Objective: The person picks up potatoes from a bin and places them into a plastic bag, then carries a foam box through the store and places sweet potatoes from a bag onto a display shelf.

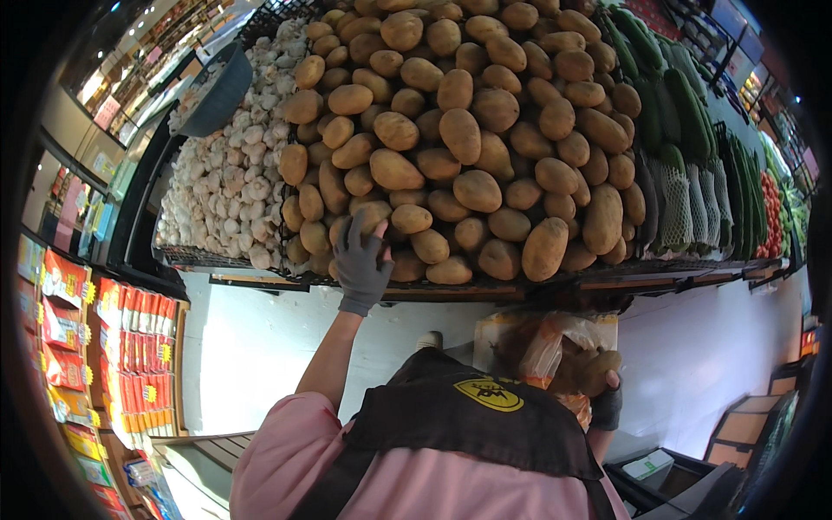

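In a grey glove with bare fingertips, my left hand point(363, 268) rests at the front left of a heaped pile of potatoes point(460, 136). Its fingers are apart and touch a potato point(372, 213); a firm grip on it is not visible. Low on the right, my right hand point(607, 398), also gloved, holds a potato point(600, 372) from its outer side. Beside that potato is a clear plastic bag point(552, 341) with orange parts, above a box point(482, 338). My dark apron point(448, 416) hides part of the bag and box.
Garlic bulbs point(227, 175) fill the left of the stand, with a grey bowl point(224, 91) on them. Cucumbers point(686, 114) and net-wrapped vegetables point(676, 205) lie to the right. Shelves of red packets point(140, 351) stand at left, a dark crate point(676, 478) at lower right.
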### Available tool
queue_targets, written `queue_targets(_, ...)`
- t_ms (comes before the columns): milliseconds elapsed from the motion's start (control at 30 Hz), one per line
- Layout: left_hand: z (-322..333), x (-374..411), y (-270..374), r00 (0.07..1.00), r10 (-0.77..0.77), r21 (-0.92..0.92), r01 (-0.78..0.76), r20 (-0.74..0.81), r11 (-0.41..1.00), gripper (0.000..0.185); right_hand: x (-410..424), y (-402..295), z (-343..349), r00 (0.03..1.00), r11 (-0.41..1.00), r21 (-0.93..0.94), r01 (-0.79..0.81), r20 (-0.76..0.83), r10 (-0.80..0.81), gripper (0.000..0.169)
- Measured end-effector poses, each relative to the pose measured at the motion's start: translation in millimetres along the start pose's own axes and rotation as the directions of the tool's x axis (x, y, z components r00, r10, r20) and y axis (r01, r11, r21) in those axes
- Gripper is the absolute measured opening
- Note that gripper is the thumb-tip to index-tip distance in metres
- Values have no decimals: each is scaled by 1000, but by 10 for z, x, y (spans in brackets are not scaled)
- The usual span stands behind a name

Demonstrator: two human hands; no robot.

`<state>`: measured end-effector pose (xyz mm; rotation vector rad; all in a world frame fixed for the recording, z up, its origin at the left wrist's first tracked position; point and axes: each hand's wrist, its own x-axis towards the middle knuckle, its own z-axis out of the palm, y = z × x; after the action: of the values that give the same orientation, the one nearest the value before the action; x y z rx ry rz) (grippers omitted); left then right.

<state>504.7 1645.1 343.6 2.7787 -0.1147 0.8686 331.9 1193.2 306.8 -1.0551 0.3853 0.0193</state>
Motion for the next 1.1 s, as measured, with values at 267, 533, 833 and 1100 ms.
queue_targets(267,22,-6,-103,1000,15,-100,-15,4,995,53,989,-1117,2575,803,772,-385,506,538,-257,83)
queue_targets(533,-77,48,-121,1000,-8,-174,13,27,985,50,2277,-1025,5295,-14,-191,-104,976,846,-532,52)
queue_targets(833,-5,13,-204,1000,-12,-236,17,23,972,49,3062,-240,6132,273,-513,-419,749,901,-337,46)
queue_targets(1100,94,75,-144,998,57,-166,-50,39,985,47,2359,-1147,4670,204,-141,-276,951,899,-387,30)
